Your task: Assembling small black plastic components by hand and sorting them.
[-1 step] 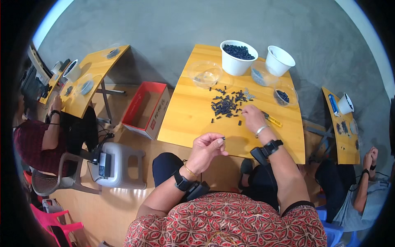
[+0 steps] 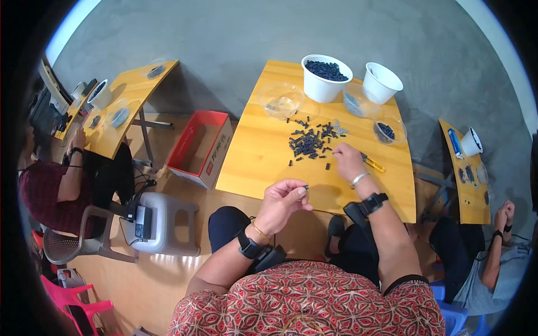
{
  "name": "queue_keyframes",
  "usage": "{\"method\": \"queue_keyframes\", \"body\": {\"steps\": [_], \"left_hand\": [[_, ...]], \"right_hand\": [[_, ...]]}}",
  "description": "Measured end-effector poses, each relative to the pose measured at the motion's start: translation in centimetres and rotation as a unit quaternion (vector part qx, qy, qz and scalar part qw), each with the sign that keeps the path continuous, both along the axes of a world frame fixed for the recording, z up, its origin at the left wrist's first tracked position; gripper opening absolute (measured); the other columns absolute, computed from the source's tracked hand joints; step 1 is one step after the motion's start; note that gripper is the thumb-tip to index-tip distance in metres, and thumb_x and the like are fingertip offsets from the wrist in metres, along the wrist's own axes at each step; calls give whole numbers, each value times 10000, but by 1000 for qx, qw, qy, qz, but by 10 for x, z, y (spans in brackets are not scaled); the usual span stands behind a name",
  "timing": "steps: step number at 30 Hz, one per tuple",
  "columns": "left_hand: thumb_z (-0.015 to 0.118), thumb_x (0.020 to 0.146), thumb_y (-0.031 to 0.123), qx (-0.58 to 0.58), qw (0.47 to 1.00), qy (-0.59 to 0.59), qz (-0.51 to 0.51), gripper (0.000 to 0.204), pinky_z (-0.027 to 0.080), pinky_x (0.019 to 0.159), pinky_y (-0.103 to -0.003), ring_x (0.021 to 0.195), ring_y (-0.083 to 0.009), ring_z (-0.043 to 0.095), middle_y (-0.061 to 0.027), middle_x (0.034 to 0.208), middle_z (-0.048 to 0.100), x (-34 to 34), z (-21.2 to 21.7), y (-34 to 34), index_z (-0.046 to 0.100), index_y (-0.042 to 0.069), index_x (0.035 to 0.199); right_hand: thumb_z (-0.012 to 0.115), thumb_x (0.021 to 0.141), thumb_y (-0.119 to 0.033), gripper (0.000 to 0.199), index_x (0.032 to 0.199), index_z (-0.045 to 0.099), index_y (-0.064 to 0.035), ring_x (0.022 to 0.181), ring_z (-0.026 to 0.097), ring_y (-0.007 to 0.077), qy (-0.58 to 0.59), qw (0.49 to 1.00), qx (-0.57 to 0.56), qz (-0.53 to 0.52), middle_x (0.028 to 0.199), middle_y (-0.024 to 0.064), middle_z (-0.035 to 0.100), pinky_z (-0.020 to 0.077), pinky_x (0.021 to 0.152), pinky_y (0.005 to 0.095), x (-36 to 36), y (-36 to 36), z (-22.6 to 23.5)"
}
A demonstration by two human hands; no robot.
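My left hand [image 2: 280, 206] is raised in front of the table's near edge. Its thumb and forefinger pinch a small dark plastic piece [image 2: 306, 187]. My right hand [image 2: 351, 163] is over the tabletop, its fingertips drawn together at the right side of a loose pile of small black plastic pieces [image 2: 307, 143]. Whatever those fingers hold, if anything, is too small to make out. A few small grey pieces [image 2: 339, 129] lie just beyond the right hand. Beside that hand rests a yellow utility knife [image 2: 374, 163].
On my wooden table [image 2: 252, 162] stand a white tub full of black pieces [image 2: 326, 84], another white tub [image 2: 382, 84] and several clear plastic bowls [image 2: 280, 101]. A red-rimmed carton [image 2: 197, 147] and a grey stool [image 2: 168, 221] are at left. People sit at tables on both sides.
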State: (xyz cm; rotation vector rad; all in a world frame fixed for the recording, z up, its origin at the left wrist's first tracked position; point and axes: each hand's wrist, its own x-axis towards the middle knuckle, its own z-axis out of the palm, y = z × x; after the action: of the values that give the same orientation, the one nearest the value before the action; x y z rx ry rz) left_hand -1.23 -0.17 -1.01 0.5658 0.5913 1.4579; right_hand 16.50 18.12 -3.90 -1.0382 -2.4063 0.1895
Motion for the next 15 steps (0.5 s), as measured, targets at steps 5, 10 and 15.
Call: {"method": "queue_keyframes", "body": {"steps": [5, 10, 15], "left_hand": [[524, 852, 35, 43, 998, -34, -32, 127, 529, 671, -316, 719, -154, 561, -70, 841, 578, 3, 10, -9, 577, 21, 966], [528, 848, 31, 81, 994, -51, -54, 140, 534, 666, -317, 731, -153, 567, -70, 869, 588, 13, 23, -22, 579, 21, 979], [531, 845, 25, 102, 992, -36, -66, 150, 543, 654, -316, 736, -152, 577, -73, 874, 591, 19, 34, -35, 576, 19, 988]], "right_hand": [[535, 807, 5, 68, 871, 518, -13, 640, 555, 93, 287, 888, -352, 72, 757, 45, 561, 460, 591, 210, 11, -84, 67], [524, 827, 6, 68, 888, 495, 11, 676, 562, 98, 336, 845, -388, 151, 773, 35, 543, 466, 621, 209, 15, -137, 100], [524, 830, 11, 98, 921, 489, 4, 693, 556, 91, 355, 820, -407, 190, 808, 34, 530, 465, 623, 211, 15, -164, 111]]}}
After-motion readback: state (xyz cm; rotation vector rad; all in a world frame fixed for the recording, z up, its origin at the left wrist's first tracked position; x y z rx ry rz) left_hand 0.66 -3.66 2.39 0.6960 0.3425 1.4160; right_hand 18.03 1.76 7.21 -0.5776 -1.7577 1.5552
